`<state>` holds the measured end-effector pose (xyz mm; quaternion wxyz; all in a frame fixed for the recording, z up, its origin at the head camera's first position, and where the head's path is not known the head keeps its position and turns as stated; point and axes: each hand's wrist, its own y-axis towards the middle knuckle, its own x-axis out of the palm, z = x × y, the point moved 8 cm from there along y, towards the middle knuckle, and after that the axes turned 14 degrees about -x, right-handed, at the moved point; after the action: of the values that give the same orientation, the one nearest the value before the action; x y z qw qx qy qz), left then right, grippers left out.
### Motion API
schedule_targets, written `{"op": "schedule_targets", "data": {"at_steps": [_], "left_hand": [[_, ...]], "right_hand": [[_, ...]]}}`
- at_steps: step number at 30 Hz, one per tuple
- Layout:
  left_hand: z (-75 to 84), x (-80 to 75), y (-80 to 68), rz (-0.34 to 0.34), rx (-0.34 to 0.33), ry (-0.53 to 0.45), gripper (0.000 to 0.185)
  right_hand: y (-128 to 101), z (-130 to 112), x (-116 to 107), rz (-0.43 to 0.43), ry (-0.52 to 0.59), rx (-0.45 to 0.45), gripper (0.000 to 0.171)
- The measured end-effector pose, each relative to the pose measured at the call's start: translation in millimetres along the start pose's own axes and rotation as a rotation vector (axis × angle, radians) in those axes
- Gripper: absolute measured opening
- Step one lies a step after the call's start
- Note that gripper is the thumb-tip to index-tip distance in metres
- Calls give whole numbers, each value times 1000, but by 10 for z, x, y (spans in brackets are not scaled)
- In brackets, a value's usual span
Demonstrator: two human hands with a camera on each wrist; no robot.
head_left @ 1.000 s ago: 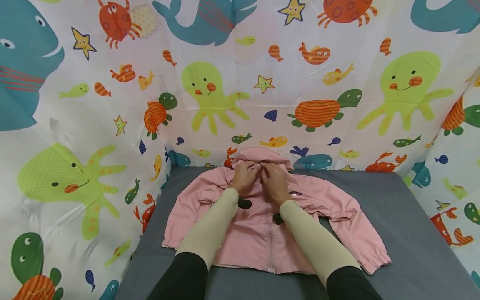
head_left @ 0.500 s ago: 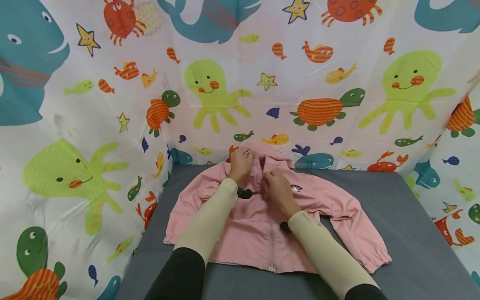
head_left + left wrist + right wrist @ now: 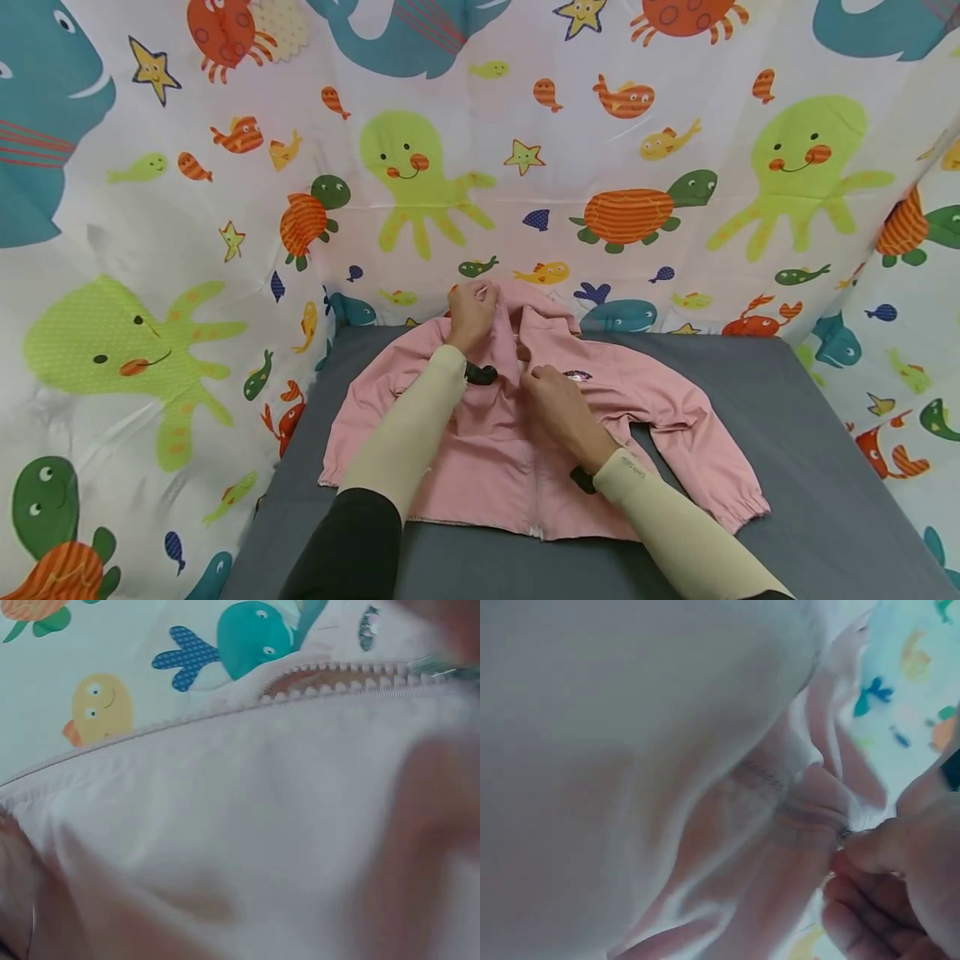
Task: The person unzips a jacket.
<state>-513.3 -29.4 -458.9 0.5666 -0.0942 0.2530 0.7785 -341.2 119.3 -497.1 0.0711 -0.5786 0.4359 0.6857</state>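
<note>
– Pinching cloth by the collar, 11 o'clock on the pink jacket (image 3: 491,454): left hand (image 3: 471,317). Jacket's on the tabletop (image 3: 757,383), hood at 12.
– Then?
– Zip (image 3: 535,492) runs to 6 o'clock, parted up top. Right hand (image 3: 558,408), around 4–5 from the left one, pinches at the zip line.
– Risks?
– My read: uneven pull could skew the teeth; loose cloth could jam the slider.
– Blind spots?
– Slider's under right fingertips, can't confirm. Left fingers blurred in their wrist view.

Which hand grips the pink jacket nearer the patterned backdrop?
The left hand, holding the jacket high up; the right hand pinches lower, at the zipper.
</note>
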Motion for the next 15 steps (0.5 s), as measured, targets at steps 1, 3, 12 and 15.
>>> {"op": "schedule_targets", "data": {"at_steps": [1,3,12,15], "left_hand": [[6,-3,20,6,-12,2,28],[21,-27,58,25,-29,1,27],[56,-173,226,94,-46,-23,24],[99,-203,274,123,-20,-16,24]], "right_hand": [[-26,-45,-14,-24,16,-11,20],[-80,-150,-44,-65,51,-40,18],[-312,-643,-153,-277,166,-180,20],[-393,-808,-142,-337,205,-239,23]]}}
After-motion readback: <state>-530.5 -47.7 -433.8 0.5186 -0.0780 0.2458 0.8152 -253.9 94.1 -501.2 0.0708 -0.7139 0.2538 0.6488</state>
